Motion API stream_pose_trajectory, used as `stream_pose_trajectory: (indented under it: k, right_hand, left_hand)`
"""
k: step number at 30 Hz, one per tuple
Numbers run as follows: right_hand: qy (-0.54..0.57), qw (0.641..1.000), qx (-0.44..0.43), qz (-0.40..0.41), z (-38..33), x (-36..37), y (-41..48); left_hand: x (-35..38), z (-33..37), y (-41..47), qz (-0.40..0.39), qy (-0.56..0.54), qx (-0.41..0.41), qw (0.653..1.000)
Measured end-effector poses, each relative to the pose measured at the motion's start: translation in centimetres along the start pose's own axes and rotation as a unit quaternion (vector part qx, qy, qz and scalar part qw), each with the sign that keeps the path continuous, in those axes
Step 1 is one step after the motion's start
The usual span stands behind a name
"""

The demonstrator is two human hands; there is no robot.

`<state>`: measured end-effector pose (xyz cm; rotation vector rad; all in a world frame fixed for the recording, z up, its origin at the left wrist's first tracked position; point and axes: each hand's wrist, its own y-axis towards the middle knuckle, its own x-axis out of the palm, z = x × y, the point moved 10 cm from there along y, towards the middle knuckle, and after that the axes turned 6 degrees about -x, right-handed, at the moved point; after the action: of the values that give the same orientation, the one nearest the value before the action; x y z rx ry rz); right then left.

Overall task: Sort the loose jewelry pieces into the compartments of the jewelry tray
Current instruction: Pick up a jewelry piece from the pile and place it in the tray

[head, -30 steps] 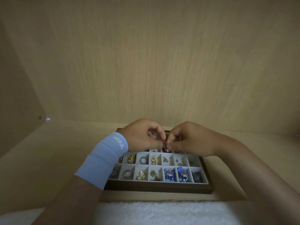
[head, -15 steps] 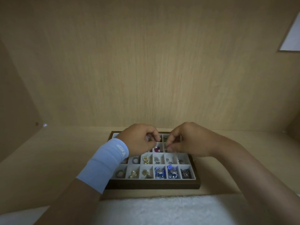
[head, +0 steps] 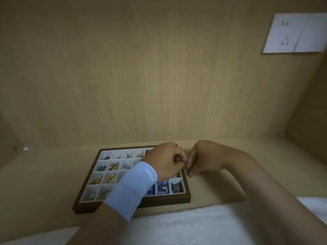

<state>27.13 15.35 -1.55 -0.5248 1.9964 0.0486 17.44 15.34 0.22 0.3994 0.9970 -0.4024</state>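
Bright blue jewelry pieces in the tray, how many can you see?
2, both in the front row of the tray: one blue piece second from the right, another blue piece just left of it, partly behind the wristband. The left hand may hide more.

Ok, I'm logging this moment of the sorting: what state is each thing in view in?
Jewelry tray: flat on the shelf, uncovered, many compartments filled.
Left hand: over the tray's right side, fingers curled, pinching a small dark piece.
Right hand: beside the tray's right edge, fingertips pinched together; anything held is too small to tell.
Wall socket: nothing plugged in.
White towel: lying along the shelf's near edge.
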Motion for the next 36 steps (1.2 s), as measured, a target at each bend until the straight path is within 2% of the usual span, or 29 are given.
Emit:
stream_pose_trajectory:
  k: [6,8,10,13,16,19,24,27,30,33,36]
  right_hand:
    - [0.028,0.999,-0.025,0.011,0.2,-0.1,0.1]
    - [0.050,0.996,-0.038,0.056,0.1,-1.2,0.1]
    - [0.087,0.988,-0.062,0.111,-0.3,-2.6,0.0]
    - [0.132,0.972,-0.103,0.166,-1.8,-4.1,-0.1]
    - [0.149,0.960,-0.138,0.195,-3.7,-4.3,0.2]
    - [0.148,0.955,-0.151,0.209,-5.3,-4.2,1.0]
    - [0.148,0.946,-0.169,0.232,-8.4,-4.2,2.8]
    - [0.150,0.945,-0.186,0.224,-11.1,-3.6,4.4]
    - [0.134,0.952,-0.186,0.203,-13.4,-2.4,6.4]
    - [0.054,0.967,-0.173,0.179,-15.3,-0.8,8.5]
    - [-0.024,0.977,-0.152,0.146,-16.2,1.0,10.3]
  left_hand:
    - [-0.3,-0.5,-0.2,0.017,-0.012,-0.003,1.000]
    - [-0.7,-0.7,-0.4,0.030,-0.038,-0.011,0.999]
    - [-1.3,-1.6,-0.6,0.046,-0.101,-0.057,0.992]
    - [-2.8,-3.3,-1.0,0.078,-0.231,-0.146,0.959]
    - [-3.6,-4.0,-1.6,0.053,-0.309,-0.178,0.933]
    - [-4.3,-5.0,-2.6,0.039,-0.338,-0.187,0.922]
    - [-6.0,-8.8,-4.5,0.080,-0.394,-0.241,0.883]
    - [-7.4,-11.0,-5.7,0.102,-0.426,-0.243,0.865]
    - [-9.5,-13.2,-7.2,0.158,-0.388,-0.239,0.876]
    - [-11.8,-16.0,-9.0,0.235,-0.221,-0.244,0.914]
    - [-11.4,-17.5,-9.4,0.212,-0.096,-0.232,0.945]
